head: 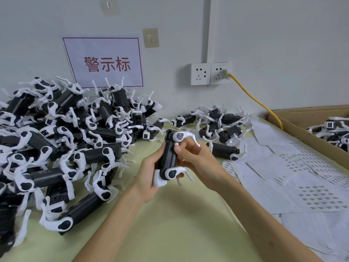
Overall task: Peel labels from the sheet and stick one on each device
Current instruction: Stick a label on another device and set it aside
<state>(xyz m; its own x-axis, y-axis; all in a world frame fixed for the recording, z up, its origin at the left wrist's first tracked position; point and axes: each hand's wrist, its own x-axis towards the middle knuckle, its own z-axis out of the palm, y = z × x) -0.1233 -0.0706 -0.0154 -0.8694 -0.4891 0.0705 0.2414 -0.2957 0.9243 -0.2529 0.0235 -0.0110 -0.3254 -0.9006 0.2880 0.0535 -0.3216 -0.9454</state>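
Observation:
My left hand (149,173) grips a black and white device (171,157) from its left side and holds it upright above the table. My right hand (196,156) curls against the device's right side, with the thumb pressing a small white label near its upper white joint. Label sheets (319,195) lie spread on the table to the right, printed with rows of small dark labels. Most of the label under the thumb is hidden.
A large pile of the same devices (62,140) covers the table's left side. Several more devices (222,127) lie behind my hands. A cardboard box (294,125) at the right holds others. A yellow cable (255,99) runs from the wall socket.

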